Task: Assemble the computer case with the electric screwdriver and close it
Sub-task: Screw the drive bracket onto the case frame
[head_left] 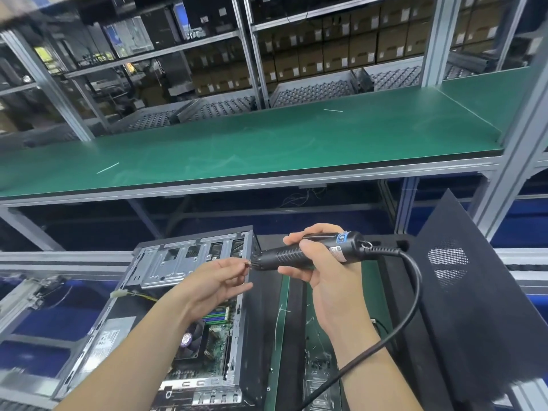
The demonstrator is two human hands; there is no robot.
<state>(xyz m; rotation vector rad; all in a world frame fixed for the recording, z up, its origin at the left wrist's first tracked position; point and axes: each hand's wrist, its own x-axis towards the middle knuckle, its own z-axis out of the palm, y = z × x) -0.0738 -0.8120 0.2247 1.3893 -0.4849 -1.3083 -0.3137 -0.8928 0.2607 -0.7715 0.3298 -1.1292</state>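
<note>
Right now L fingers (237, 264) pinch a small screw (246, 264) at the tip of the electric screwdriver (308, 251); left hand (219, 280) otherwise loosely spread. Right hand (320, 262) wraps the driver body, held approx. horizontal, cord (412, 295) trailing off its rear. Below both, computer case (189, 310) lies open, motherboard showing. Black side panel (462, 292) leans tilted to the R, apart from the case.

Matt black plastic sheathes the electric screwdriver (308, 254), its grip ribbed, trailing a smooth rubbery cord (394, 315). Beside it, the open computer case (166, 262) shows bare grey metal; its side panel (462, 292) is matt black, perforated steel.
</note>
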